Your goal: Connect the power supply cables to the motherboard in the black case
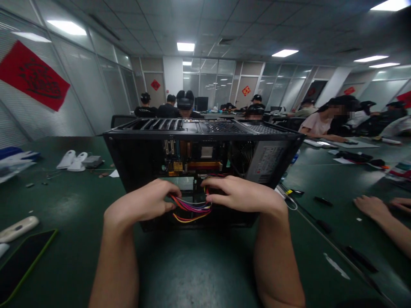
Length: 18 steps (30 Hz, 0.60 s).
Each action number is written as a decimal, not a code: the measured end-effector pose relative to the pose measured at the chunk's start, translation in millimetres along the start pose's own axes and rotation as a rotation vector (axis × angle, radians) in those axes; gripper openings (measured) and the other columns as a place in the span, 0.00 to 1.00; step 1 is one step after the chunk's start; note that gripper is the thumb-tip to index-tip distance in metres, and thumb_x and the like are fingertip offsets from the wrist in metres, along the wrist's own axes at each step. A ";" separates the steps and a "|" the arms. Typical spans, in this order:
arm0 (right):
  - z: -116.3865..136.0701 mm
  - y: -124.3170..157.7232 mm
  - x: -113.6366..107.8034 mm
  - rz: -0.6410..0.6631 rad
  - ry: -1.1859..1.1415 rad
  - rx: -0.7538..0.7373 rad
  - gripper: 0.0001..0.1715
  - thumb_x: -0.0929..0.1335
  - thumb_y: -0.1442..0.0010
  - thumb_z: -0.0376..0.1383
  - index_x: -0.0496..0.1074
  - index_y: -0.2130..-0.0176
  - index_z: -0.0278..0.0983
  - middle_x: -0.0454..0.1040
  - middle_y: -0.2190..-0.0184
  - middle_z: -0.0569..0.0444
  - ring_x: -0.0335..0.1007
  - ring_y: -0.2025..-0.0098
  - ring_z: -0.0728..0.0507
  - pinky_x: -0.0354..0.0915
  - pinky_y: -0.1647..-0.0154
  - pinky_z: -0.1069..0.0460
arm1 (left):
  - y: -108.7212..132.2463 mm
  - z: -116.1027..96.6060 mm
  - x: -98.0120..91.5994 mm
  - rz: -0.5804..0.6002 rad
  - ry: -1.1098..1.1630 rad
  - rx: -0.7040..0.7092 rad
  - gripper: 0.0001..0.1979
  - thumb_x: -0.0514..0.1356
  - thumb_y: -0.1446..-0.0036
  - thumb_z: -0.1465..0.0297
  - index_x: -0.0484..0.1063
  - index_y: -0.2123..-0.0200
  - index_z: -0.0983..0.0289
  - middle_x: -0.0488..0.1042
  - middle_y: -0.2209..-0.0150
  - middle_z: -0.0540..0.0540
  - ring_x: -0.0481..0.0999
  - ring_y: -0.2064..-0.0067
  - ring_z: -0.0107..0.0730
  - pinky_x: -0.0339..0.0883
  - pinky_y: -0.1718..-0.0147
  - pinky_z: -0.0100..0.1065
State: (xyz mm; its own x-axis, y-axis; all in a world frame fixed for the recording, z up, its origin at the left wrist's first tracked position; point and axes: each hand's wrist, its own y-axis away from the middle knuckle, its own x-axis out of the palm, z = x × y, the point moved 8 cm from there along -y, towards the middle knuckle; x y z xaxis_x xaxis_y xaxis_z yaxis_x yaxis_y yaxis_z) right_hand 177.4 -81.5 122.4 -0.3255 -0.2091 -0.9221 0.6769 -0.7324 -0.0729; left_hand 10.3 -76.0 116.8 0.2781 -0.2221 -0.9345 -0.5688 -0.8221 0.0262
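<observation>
In front of me a black computer case [202, 137] stands on the green table, its near side open. A bundle of coloured cables [192, 207], red, purple, yellow and white, sags across the opening. My left hand [150, 199] is closed around the bundle's left end. At the right end, my right hand [234, 193] pinches the same cables with thumb and fingers. Behind them I see a motherboard [205, 153] with slots. A power supply [266, 160] with a printed label sits at the right inside the case, beside a round fan [242, 152].
At the left lie a phone [25, 265] with a green edge, a pale handheld item [19, 229], white gloves [72, 160] and small parts. Cables and black pieces [361, 259] lie to the right, near another person's hand [372, 207]. Other people sit further back.
</observation>
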 end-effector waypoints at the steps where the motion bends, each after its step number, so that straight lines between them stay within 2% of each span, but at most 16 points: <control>1: -0.2 3.7 -3.0 -0.022 0.000 0.007 0.25 0.64 0.31 0.45 0.69 0.39 0.39 0.76 0.46 0.49 0.73 0.46 0.41 0.64 0.45 0.49 | 0.5 -2.4 0.0 0.024 0.000 0.012 0.09 0.61 0.44 0.71 0.80 0.62 0.58 0.80 0.62 0.50 0.79 0.60 0.35 0.69 0.61 0.29; 4: 1.7 14.2 -9.9 -0.065 -0.004 0.020 0.24 0.64 0.31 0.46 0.70 0.40 0.40 0.75 0.45 0.49 0.73 0.45 0.41 0.64 0.44 0.48 | 6.0 -22.0 -9.2 0.015 0.071 0.127 0.08 0.59 0.39 0.69 0.79 0.63 0.59 0.79 0.66 0.49 0.78 0.63 0.32 0.67 0.62 0.28; 8: 16.9 25.2 -16.2 -0.088 -0.018 0.003 0.25 0.62 0.31 0.50 0.74 0.46 0.37 0.78 0.51 0.46 0.75 0.50 0.40 0.66 0.49 0.48 | 13.6 -45.2 -22.0 -0.062 0.161 0.246 0.11 0.61 0.38 0.64 0.76 0.53 0.59 0.80 0.60 0.50 0.79 0.59 0.32 0.67 0.60 0.28; 10: 29.9 28.9 -19.9 -0.122 -0.029 -0.040 0.25 0.63 0.32 0.51 0.74 0.47 0.37 0.78 0.52 0.46 0.75 0.52 0.41 0.66 0.50 0.49 | 13.3 -50.9 -23.3 -0.101 0.145 0.271 0.12 0.61 0.37 0.65 0.75 0.51 0.59 0.80 0.58 0.50 0.79 0.58 0.32 0.67 0.59 0.28; 13: 47.1 29.2 -15.5 -0.076 -0.067 -0.117 0.24 0.67 0.34 0.52 0.73 0.50 0.37 0.78 0.55 0.48 0.75 0.55 0.42 0.66 0.56 0.51 | 10.5 -57.1 -22.5 -0.149 0.106 0.283 0.12 0.62 0.38 0.67 0.75 0.51 0.59 0.80 0.60 0.50 0.79 0.60 0.31 0.67 0.60 0.28; 15: 50.2 26.3 -12.3 -0.052 -0.061 -0.121 0.21 0.67 0.35 0.50 0.73 0.54 0.36 0.78 0.60 0.49 0.74 0.60 0.44 0.64 0.61 0.52 | 10.4 -62.4 -24.0 -0.195 0.110 0.293 0.13 0.63 0.39 0.67 0.74 0.50 0.59 0.80 0.61 0.49 0.79 0.61 0.30 0.68 0.61 0.28; 18: 47.4 21.8 -18.5 -0.129 -0.017 -0.108 0.16 0.65 0.31 0.45 0.71 0.64 0.36 0.74 0.69 0.53 0.70 0.68 0.47 0.59 0.66 0.54 | 14.0 -69.7 -30.5 -0.303 0.142 0.316 0.16 0.62 0.38 0.66 0.72 0.47 0.59 0.80 0.58 0.50 0.80 0.59 0.30 0.70 0.58 0.28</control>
State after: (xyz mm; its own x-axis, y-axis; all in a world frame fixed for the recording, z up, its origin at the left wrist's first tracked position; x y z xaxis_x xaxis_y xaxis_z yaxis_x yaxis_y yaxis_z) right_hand 166.9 -124.3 155.9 -0.4246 -0.1294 -0.8961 0.6955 -0.6803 -0.2313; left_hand 47.9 -117.3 170.4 0.5590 -0.0845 -0.8249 -0.6475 -0.6659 -0.3706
